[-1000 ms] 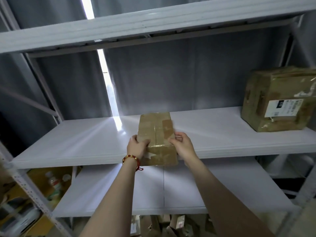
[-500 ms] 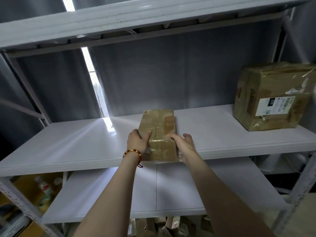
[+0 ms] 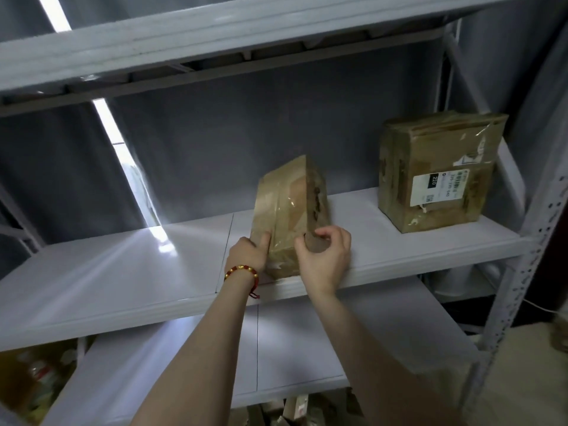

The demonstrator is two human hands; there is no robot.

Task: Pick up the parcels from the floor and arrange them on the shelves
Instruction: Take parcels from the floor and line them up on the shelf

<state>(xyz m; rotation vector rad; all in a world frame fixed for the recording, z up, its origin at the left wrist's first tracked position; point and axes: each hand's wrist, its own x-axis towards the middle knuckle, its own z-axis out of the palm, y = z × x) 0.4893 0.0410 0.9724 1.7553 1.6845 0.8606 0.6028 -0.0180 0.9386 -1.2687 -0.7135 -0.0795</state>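
As the left hand (image 3: 247, 252) and right hand (image 3: 325, 259) gripped a tilted small parcel (image 3: 289, 210) on the shelf (image 3: 123, 272), a larger parcel (image 3: 436, 173) already stood placed.

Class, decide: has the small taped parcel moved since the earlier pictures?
Yes. The small taped parcel has been tipped from flat onto its side, shifting right toward the large labelled parcel.

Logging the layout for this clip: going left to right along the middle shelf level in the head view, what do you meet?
Bright gap in the curtain → left hand → small taped parcel → right hand → large labelled parcel → perforated upright.
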